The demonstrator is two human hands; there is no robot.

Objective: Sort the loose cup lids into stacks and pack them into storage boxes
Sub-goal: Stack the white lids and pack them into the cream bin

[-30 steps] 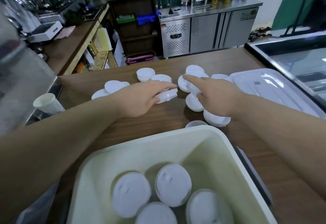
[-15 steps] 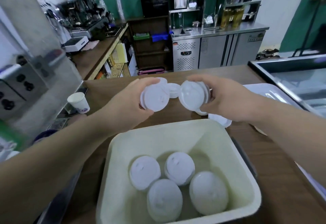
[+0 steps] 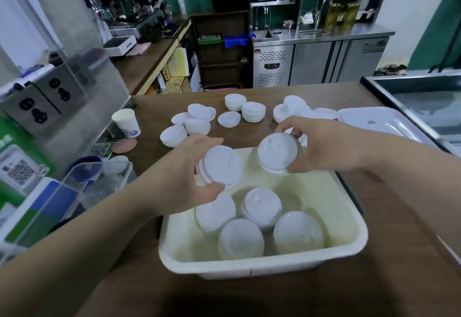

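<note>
Now lower, hands (image 3: 249, 164) over box (image 3: 262, 264).

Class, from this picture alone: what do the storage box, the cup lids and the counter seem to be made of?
Storage box: probably plastic, cream, semi-gloss; rounded moulded rim.
Cup lids: probably thin moulded plastic, white, matt; raised detail on top.
Counter: wood or wood-look laminate, brown; streaky grain, which one unclear.

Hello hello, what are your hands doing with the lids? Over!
Left hand holds one lid stack, right hand another, both above the box. Four stacks inside. Nothing in the way.
</note>
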